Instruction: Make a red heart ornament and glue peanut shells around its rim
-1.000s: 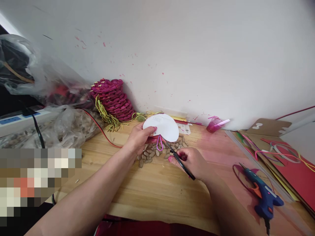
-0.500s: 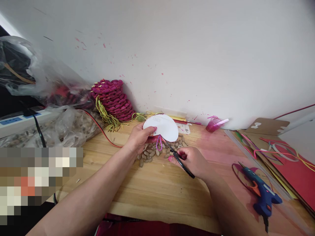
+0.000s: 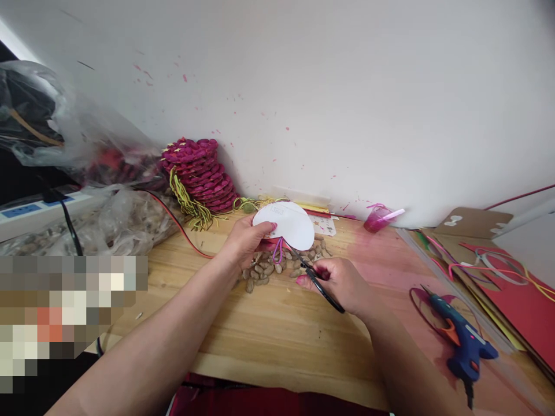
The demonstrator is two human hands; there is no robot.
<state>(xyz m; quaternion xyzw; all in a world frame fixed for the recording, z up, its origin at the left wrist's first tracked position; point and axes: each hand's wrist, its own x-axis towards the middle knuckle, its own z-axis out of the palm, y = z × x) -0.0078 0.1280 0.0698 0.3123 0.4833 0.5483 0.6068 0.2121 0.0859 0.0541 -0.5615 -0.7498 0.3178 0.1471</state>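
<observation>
Brown pods point(image 3: 269, 270) lie between left hand point(image 3: 243, 241) and right hand point(image 3: 342, 283). The left pinches a white card point(image 3: 291, 224) jutting rightward; the right grips scissors point(image 3: 309, 271).

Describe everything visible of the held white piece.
The white piece looks like thin card, flat with a curved outline and faint markings at its upper left. The left hand grips its left side, thumb on top. A purple loop shows at its lower edge; scissors point there, contact unclear. Brown pieces lie below.
</observation>
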